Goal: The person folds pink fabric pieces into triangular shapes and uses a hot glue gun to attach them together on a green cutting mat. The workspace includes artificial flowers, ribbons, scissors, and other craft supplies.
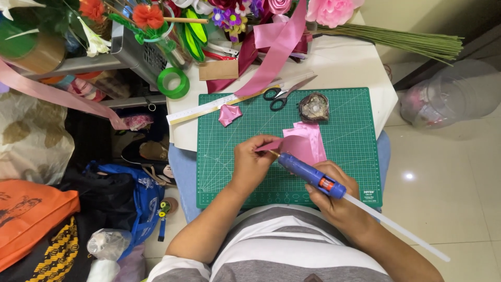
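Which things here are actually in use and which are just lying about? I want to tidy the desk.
In use:
left hand pinching a pink ribbon piece
right hand gripping the blue glue gun
green cutting mat

Lying about:
scissors
ruler
green tape roll
folded pink ribbon petal

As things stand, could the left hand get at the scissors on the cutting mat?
Probably not freely: the left hand is pinching a pink ribbon piece. The scissors lie uncovered beyond it, with open mat between.

White table under green cutting mat, scissors, ruler, pink ribbon pieces.
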